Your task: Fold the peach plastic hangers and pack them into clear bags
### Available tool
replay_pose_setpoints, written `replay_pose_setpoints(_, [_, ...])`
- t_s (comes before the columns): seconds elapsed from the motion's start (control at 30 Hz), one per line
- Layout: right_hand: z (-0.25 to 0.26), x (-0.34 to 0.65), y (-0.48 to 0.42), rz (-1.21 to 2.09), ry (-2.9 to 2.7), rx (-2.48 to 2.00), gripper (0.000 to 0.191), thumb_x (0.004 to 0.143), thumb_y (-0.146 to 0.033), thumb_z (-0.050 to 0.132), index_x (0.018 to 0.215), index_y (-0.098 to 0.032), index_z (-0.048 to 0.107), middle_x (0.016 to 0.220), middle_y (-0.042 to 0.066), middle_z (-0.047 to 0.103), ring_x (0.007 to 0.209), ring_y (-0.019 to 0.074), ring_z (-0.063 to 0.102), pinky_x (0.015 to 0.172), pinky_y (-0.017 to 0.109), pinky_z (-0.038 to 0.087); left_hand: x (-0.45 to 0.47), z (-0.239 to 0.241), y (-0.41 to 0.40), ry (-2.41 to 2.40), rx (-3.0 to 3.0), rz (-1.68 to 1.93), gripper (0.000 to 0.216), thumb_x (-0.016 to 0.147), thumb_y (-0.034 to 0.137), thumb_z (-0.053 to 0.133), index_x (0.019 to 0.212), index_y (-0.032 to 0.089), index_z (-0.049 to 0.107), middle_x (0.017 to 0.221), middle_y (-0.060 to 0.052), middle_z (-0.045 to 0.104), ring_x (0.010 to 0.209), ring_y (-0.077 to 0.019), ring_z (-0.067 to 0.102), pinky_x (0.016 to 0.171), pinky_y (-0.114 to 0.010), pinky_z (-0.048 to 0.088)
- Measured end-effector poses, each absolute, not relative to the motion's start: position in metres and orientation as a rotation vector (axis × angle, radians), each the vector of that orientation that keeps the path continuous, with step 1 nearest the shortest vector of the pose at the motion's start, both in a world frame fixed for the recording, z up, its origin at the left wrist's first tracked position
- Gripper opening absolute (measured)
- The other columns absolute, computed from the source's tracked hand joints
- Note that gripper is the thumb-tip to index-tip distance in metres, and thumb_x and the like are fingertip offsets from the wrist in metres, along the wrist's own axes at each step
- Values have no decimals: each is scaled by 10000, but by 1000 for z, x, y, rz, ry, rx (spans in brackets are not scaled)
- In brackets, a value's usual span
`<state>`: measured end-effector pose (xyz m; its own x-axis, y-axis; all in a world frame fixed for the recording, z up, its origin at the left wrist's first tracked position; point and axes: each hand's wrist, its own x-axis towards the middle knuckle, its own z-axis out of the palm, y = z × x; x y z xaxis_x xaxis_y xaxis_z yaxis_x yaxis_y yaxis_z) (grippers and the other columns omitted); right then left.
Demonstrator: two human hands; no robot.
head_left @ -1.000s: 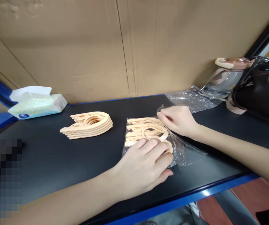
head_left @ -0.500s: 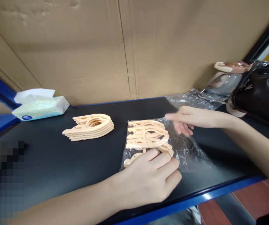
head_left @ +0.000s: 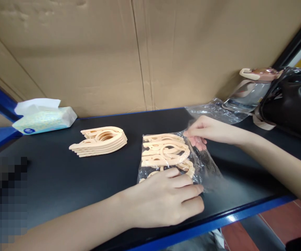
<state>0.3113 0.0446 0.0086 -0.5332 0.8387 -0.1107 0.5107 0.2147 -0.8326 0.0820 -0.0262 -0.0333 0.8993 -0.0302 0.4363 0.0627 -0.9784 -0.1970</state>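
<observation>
A clear plastic bag point(head_left: 201, 170) lies on the table, with several pale peach folding clothes hangers point(head_left: 163, 148) flat inside it. My right hand point(head_left: 200, 130) is at the bag's far right corner, thumb and fingers pinching the film. Across the near side of the bag lies my left hand point(head_left: 170, 197), its fingers bent over the plastic. Its fingertips and the bag's near edge are partly hidden. To the left, apart from both hands, sits a neat stack of matching folding hangers point(head_left: 100, 143).
A tissue pack point(head_left: 45, 120) is at the back left. Another crumpled plastic bag point(head_left: 215, 111) lies at the back right, near a water bottle point(head_left: 252, 92) and a black bag point(head_left: 292, 101). Cardboard point(head_left: 100, 59) walls the back; a blue edge point(head_left: 218, 221) borders the table's front.
My right hand has moved left and closed on the bag's film, drawing its loose right part inward. My left hand's fingers have loosened slightly and stay on the near side.
</observation>
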Motion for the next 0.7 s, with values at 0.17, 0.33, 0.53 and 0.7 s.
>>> replay_pose_setpoints(0.17, [4,307,45,1163,-2189,-1092,482,954,-464,478,679,-170,742,613,50,717,569,141,631,529,274,449,81,-34,-26,10,-2849,-667,235,1003,127,473,950,152,701,1196,-36,705,871,-164,612,698,-291,424])
replay_pose_setpoints(0.33, [6,310,44,949,-2431,-924,268,927,-336,566,1029,-217,783,959,44,771,881,188,678,780,331,518,81,-35,-28,34,-2819,-665,251,996,118,470,953,139,716,1176,-57,718,823,-151,603,685,-277,438])
replay_pose_setpoints(0.53, [2,308,43,711,-2584,-763,366,882,-388,682,1220,-252,702,1231,54,681,1143,198,605,1000,359,461,79,-31,-33,138,-2669,-794,179,970,205,569,982,209,748,1099,6,727,835,-120,588,650,-231,470])
replay_pose_setpoints(0.7, [-9,305,47,635,-2576,-708,394,898,-389,667,1277,-279,657,1340,57,628,1281,213,536,1076,398,408,78,-33,-31,-175,-2594,-816,270,996,180,518,1226,180,659,1251,-18,672,1121,-197,577,955,-333,484])
